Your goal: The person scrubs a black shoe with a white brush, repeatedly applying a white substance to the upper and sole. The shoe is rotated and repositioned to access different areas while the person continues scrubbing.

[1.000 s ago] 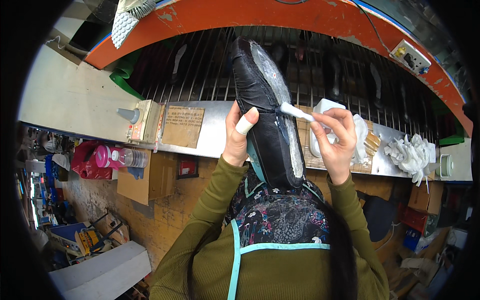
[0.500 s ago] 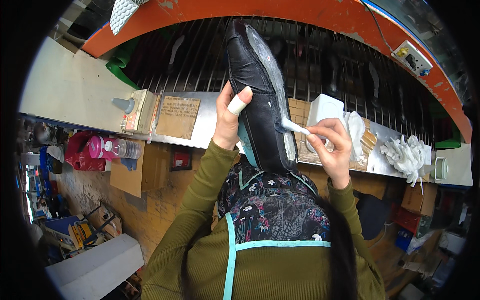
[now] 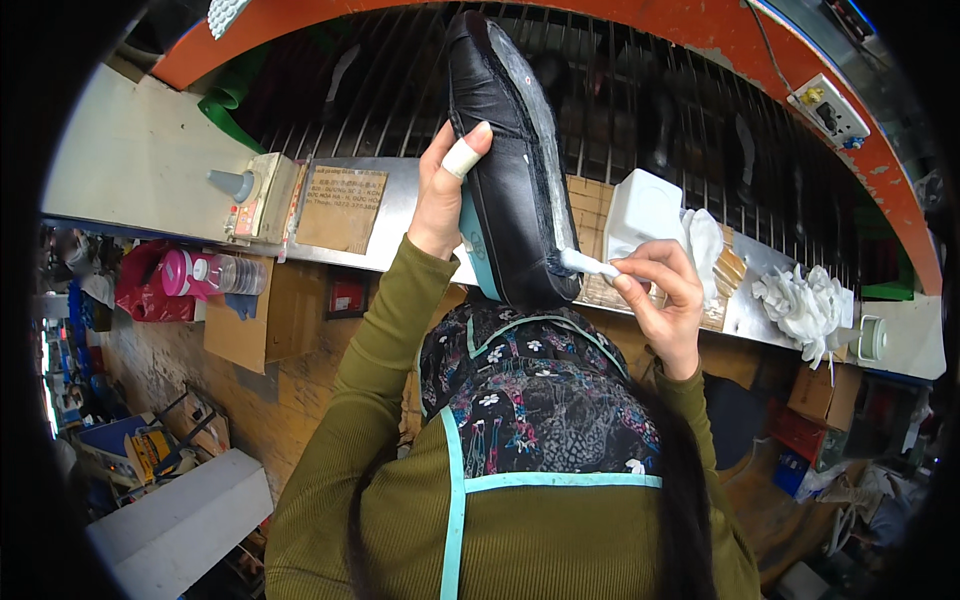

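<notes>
My left hand [image 3: 440, 195], with a pale wrap round its thumb, grips a black leather shoe upper [image 3: 510, 200] by its left side. The upper is stretched over a teal shoe last [image 3: 474, 243] and stands lengthwise, its underside turned to the right. A greyish-white coated strip [image 3: 541, 110] runs along that underside. Between thumb and fingers, my right hand [image 3: 665, 300] pinches a short white stick with a fuzzy, brush-like tip [image 3: 592, 265]. This tip touches the strip's near end. Behind my right hand stands a white plastic container [image 3: 643, 212].
Behind the shoe, metal rods form a rack [image 3: 640, 100] under an orange frame [image 3: 690, 40]. White crumpled gloves [image 3: 803, 310] lie on the metal ledge at right. A cardboard piece [image 3: 342, 210] and a box with a grey knob [image 3: 262, 200] sit at left.
The shoe on its last has shifted away and slightly left with my left hand. The brush-like tip has slid along the strip to its near end.
</notes>
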`<move>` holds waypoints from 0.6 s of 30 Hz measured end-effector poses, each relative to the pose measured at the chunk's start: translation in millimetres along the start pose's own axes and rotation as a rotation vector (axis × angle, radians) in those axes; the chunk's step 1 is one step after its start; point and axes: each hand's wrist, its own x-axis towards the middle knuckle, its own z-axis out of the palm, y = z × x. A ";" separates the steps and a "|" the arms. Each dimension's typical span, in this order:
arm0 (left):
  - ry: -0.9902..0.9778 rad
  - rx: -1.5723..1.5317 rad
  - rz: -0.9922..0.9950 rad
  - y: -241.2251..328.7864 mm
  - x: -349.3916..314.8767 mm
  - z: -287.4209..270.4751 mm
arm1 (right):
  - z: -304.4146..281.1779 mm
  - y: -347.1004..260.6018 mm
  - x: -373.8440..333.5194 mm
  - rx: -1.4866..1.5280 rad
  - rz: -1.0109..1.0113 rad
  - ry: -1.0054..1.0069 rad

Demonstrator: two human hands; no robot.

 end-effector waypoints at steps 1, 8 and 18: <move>-0.001 -0.002 -0.014 -1.7 1.7 -0.8 | -0.8 0.7 -0.8 -0.001 -0.003 -0.003; 0.002 -0.028 -0.146 -8.9 11.5 -6.9 | -7.9 3.6 -1.1 -0.042 -0.018 -0.038; -0.006 -0.195 -0.468 -21.0 16.5 -2.0 | -13.5 6.4 13.8 -0.048 -0.083 -0.051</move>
